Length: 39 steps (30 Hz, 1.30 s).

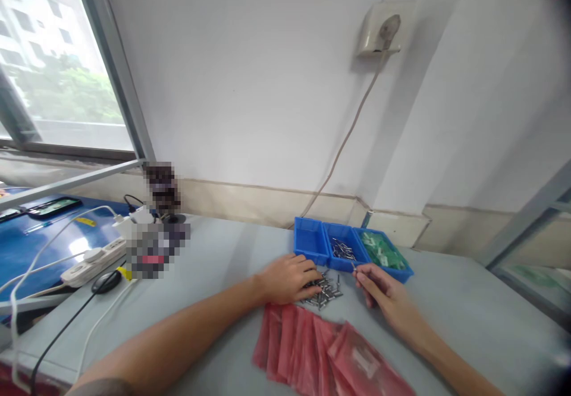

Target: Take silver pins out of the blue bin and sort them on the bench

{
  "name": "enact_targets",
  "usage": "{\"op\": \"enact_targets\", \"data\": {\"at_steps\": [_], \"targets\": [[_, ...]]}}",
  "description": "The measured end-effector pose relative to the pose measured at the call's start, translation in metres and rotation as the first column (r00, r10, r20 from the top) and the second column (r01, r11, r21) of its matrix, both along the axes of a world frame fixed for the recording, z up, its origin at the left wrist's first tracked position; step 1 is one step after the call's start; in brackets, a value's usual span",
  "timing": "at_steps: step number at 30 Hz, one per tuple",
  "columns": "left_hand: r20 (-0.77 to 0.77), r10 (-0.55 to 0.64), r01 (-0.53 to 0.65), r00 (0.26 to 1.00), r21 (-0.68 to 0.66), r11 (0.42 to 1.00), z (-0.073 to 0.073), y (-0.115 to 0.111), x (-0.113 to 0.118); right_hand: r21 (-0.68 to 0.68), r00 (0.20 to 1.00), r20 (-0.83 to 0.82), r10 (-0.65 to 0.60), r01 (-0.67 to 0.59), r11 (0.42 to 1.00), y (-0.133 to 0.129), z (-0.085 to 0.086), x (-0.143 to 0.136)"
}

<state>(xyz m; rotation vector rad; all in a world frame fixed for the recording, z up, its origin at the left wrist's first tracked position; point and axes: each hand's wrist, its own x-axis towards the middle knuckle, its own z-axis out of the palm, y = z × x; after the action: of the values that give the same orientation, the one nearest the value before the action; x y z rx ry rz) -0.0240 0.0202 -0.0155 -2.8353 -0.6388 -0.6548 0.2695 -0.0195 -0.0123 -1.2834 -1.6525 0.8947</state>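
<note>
A loose pile of small, slim metal pieces (329,291), which look like screws or pins, lies on the grey table. Over its left side rests my left hand (292,279), palm down with fingers apart and slightly bent; what lies under the palm is hidden. My right hand (381,289) is just right of the pile, thumb and fingertips pinching one small metal piece (353,266) by the front edge of the middle blue bin (343,264). Similar metal pieces (342,248) lie inside that bin. Red plastic bags (307,348) fan out overlapping in front of the pile.
Left of the middle bin stands a bare blue bin (311,241); to its right, another blue bin (404,275) holds green packets (382,250). A power strip (93,262), cables and a black mouse (106,282) lie at left. A cord (352,128) hangs from the wall socket.
</note>
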Motion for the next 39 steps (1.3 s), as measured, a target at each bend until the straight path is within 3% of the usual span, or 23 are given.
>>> {"op": "enact_targets", "data": {"at_steps": [29,39], "targets": [[-0.016,0.012,-0.012,1.0,-0.008,1.0,-0.0012,0.0009,-0.0003,0.0,0.997,-0.011,-0.073,0.073,0.997,-0.0038,0.0008,-0.0044],[-0.03,0.012,-0.012,0.999,-0.013,1.0,0.0011,0.0004,0.0007,-0.011,0.999,0.023,-0.022,0.023,1.0,-0.0009,-0.0016,0.0008]]}}
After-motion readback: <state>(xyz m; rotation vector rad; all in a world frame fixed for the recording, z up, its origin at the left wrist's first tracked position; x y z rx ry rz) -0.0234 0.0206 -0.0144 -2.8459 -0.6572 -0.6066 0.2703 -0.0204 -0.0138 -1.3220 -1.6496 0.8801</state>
